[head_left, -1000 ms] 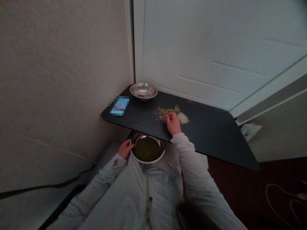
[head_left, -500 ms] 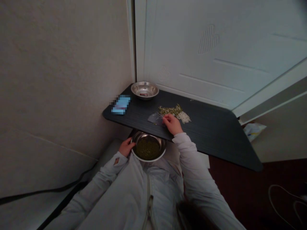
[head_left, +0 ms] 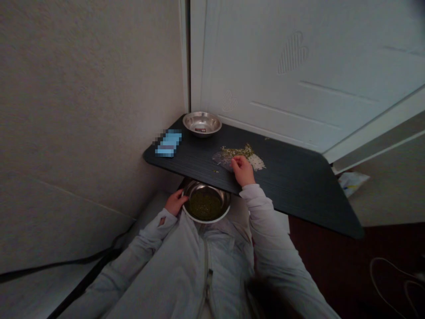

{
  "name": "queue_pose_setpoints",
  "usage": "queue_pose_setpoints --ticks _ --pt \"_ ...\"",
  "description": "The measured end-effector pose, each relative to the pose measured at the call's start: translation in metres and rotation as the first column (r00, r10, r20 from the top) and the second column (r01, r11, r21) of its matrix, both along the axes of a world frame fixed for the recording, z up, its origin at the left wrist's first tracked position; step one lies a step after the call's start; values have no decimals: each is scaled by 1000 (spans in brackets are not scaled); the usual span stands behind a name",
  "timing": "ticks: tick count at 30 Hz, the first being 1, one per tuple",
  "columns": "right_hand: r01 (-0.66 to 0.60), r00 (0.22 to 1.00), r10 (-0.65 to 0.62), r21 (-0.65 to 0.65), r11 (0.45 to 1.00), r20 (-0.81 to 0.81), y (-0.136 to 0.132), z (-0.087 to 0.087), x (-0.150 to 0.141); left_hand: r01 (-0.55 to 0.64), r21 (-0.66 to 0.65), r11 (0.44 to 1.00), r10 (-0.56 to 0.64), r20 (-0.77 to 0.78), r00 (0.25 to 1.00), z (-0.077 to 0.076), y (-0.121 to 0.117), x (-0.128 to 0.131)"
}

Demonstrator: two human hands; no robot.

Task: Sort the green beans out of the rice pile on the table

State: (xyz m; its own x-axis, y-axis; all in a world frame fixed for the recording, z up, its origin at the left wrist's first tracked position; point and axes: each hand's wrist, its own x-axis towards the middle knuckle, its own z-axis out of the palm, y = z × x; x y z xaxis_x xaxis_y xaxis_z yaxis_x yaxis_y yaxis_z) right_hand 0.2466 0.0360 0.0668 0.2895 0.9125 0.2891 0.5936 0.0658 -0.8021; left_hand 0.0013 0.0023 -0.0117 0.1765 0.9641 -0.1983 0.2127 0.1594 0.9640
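My left hand (head_left: 175,202) grips the left rim of a metal bowl (head_left: 207,220) on my lap, partly under the table's edge. Small dark green grains, probably mung beans (head_left: 206,204), lie in the bowl. Over the table, my right hand (head_left: 243,170) pinches a thin clear plastic sheet (head_left: 223,161). That sheet lies against a spread pile of mixed green and pale grains (head_left: 237,152). Right of the fingers sits a white heap like rice (head_left: 256,162). A few stray grains (head_left: 215,171) lie on the near side of the sheet.
The dark table (head_left: 299,186) stands against a white door (head_left: 265,66). A second metal bowl (head_left: 202,124) with a small dark item inside is at its back left corner. Nearby lies a phone (head_left: 169,144), its screen blurred. A plastic bag (head_left: 352,181) is beyond the right end.
My right hand has moved slightly right and away from me, bringing the plastic sheet against the grains. Stray grains show where the sheet was. My left hand stays on the bowl.
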Motion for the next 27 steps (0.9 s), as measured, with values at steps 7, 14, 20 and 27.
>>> queue_pose_setpoints --ticks 7,14,20,27 --pt "-33 999 33 -7 999 28 1 -1 0 -2 -3 1000 2 -14 1000 1 -1 1" --pt "-130 991 131 -44 991 14 0 -2 0 3 -15 1000 -3 -11 1000 2 0 0" --pt "-258 961 249 -62 964 -116 -3 1 -2 -4 14 1000 4 -26 1000 1 0 0" --pt "-261 950 253 -24 965 -183 -4 2 -1 2 1 1000 -2 -47 999 3 -1 0"
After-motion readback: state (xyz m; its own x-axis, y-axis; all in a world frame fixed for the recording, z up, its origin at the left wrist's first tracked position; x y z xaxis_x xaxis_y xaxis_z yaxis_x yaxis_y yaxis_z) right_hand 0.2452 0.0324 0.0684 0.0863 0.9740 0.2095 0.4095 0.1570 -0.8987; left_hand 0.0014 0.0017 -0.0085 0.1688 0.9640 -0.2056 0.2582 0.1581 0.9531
